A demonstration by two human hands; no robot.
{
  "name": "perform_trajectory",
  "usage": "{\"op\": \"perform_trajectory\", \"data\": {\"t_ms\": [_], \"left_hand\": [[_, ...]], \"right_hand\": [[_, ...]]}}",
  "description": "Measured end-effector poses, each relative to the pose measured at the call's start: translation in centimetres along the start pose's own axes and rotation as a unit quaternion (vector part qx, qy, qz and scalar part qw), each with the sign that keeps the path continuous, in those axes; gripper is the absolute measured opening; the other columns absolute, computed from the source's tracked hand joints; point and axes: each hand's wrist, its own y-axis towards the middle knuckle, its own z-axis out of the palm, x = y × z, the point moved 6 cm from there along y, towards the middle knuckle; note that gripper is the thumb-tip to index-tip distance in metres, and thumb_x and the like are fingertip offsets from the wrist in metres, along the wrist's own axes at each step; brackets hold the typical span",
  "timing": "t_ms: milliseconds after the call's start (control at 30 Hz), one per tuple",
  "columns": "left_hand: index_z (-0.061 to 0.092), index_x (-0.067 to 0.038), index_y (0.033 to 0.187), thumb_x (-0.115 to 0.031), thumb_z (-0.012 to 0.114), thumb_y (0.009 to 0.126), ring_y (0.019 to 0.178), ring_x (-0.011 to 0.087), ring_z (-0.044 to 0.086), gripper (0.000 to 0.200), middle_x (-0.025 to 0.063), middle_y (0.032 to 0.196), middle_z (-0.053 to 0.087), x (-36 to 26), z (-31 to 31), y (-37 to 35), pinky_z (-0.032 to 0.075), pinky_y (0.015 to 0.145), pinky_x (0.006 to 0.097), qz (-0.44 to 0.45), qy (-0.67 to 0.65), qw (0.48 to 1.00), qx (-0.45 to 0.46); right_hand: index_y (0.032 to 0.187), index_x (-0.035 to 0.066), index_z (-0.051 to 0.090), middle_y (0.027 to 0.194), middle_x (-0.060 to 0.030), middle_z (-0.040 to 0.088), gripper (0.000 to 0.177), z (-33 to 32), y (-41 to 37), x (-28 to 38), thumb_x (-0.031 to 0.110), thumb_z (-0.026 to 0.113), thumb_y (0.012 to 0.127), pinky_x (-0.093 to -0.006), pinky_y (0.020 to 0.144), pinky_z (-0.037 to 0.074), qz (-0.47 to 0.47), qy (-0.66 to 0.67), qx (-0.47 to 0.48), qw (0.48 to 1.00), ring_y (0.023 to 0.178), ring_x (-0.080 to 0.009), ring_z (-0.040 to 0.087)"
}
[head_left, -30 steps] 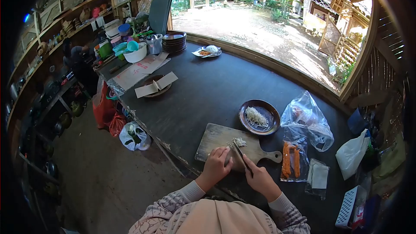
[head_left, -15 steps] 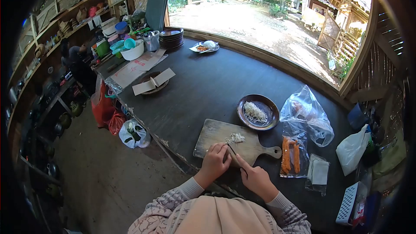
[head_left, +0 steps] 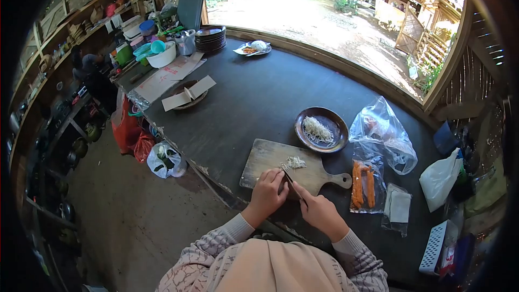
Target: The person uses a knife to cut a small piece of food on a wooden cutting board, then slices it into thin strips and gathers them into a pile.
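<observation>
My right hand (head_left: 320, 212) grips a knife (head_left: 288, 176), its blade angled over the near edge of a wooden cutting board (head_left: 265, 157). Beside the blade, my left hand (head_left: 267, 190) rests on the board with its fingers curled together; whatever lies under the fingertips is hidden. A small heap of pale, thin shreds (head_left: 293, 163) lies on the board just beyond the knife tip. Behind the board, a round brown plate (head_left: 341, 136) carries a larger mound of similar white shreds (head_left: 318, 130).
Right of the board lie a clear bag of orange sticks (head_left: 357, 186), a clear plastic bag (head_left: 381, 135) and a white packet (head_left: 399, 210). Farther off are a plate with food (head_left: 260, 47), stacked plates (head_left: 211, 40) and cardboard (head_left: 162, 84). Another person (head_left: 85, 65) is at far left.
The whole view has shifted a little, so the table and its things sit slightly higher in frame. Both hands and the knife stay at the board, with little visible change.
</observation>
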Motion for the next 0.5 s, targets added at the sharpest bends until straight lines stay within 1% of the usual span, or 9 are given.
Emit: {"op": "perform_trajectory", "data": {"t_ms": [100,200,300,400,500], "left_hand": [[0.064,0.004,0.109,-0.015,0.067,0.082,0.108,0.0359,0.058,0.033,0.0181,0.114,0.062,0.0,0.3,-0.1,0.048,0.095,0.0435,-0.012,-0.012,1.000,-0.002],[0.064,0.005,0.110,-0.015,0.067,0.082,0.108,0.0360,0.058,0.034,0.0182,0.114,0.062,0.3,0.2,-0.2,0.047,0.096,0.0438,-0.012,-0.016,1.000,-0.005],[0.064,0.005,0.110,-0.015,0.067,0.083,0.107,0.0358,0.058,0.034,0.0178,0.113,0.062,0.2,0.2,-0.3,0.047,0.095,0.0437,-0.006,-0.016,1.000,-0.009],[0.065,0.005,0.109,-0.015,0.067,0.083,0.106,0.0357,0.058,0.033,0.0177,0.112,0.062,0.2,0.1,-0.2,0.047,0.095,0.0437,0.001,-0.011,1.000,-0.015],[0.065,0.006,0.109,-0.015,0.067,0.083,0.106,0.0356,0.058,0.033,0.0179,0.112,0.062,0.0,0.1,-0.3,0.047,0.095,0.0436,0.000,-0.007,1.000,-0.013]], "right_hand": [[0.145,0.026,0.045,0.064,-0.0236,0.062,0.055,-0.1,-0.3,-0.3,0.018,0.056,0.092,-0.0507,0.059,0.053,-0.021,0.010,-0.035,0.999,0.059,-0.0412,0.064],[0.146,0.026,0.044,0.065,-0.0235,0.062,0.056,-0.4,-1.1,-0.5,0.018,0.056,0.092,-0.0509,0.059,0.053,-0.013,0.037,-0.009,0.999,0.060,-0.0418,0.064],[0.146,0.025,0.043,0.065,-0.0240,0.062,0.056,-0.4,-1.3,-0.5,0.019,0.055,0.092,-0.0516,0.060,0.053,-0.004,0.025,0.003,1.000,0.060,-0.0425,0.064],[0.149,0.028,0.039,0.071,-0.0239,0.065,0.057,0.4,-0.8,-0.5,0.020,0.052,0.094,-0.0513,0.063,0.055,0.017,-0.004,0.009,1.000,0.066,-0.0413,0.067],[0.150,0.026,0.038,0.071,-0.0246,0.065,0.057,1.1,0.0,-0.8,0.020,0.052,0.094,-0.0521,0.063,0.054,0.010,0.016,-0.015,1.000,0.065,-0.0425,0.067]]}}
